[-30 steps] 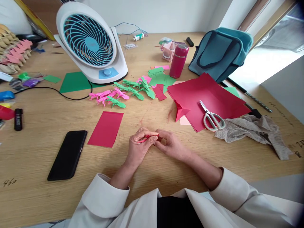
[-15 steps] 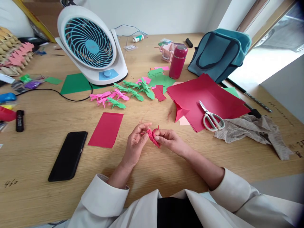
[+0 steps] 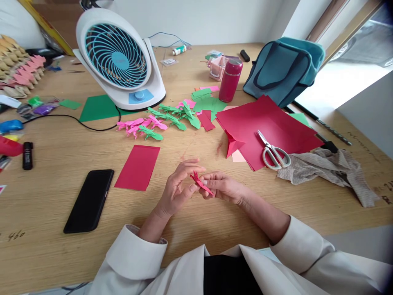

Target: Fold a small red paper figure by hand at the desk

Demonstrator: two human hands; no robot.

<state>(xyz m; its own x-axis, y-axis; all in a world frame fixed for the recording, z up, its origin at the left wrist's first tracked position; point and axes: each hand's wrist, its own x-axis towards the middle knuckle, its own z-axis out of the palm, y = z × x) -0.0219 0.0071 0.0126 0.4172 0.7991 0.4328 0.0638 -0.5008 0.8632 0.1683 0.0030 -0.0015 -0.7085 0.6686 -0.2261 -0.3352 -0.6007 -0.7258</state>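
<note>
A small red folded paper figure [image 3: 201, 184] with thin pointed ends is pinched between the thumb and fingers of my right hand [image 3: 223, 187], just above the table. My left hand [image 3: 178, 186] is beside it on the left, its fingers stretched out and its thumb apart. The left thumb tip comes close to the figure; whether it touches cannot be made out. Beyond my left hand lies a red paper rectangle [image 3: 138, 168]. Several pink folded figures [image 3: 132, 126] and green folded figures [image 3: 175, 121] lie in a group farther back.
White-handled scissors [image 3: 274, 155] rest on large red sheets [image 3: 276, 125] at right, beside a crumpled cloth [image 3: 328, 174]. A phone [image 3: 89, 200] and a marker [image 3: 27, 155] are at left. Behind stand a fan [image 3: 119, 61], a red flask [image 3: 230, 80] and a blue bag [image 3: 282, 69].
My left hand's fingers have come off the red figure and straightened. My right hand has turned the figure, so its long end now points toward the lower right.
</note>
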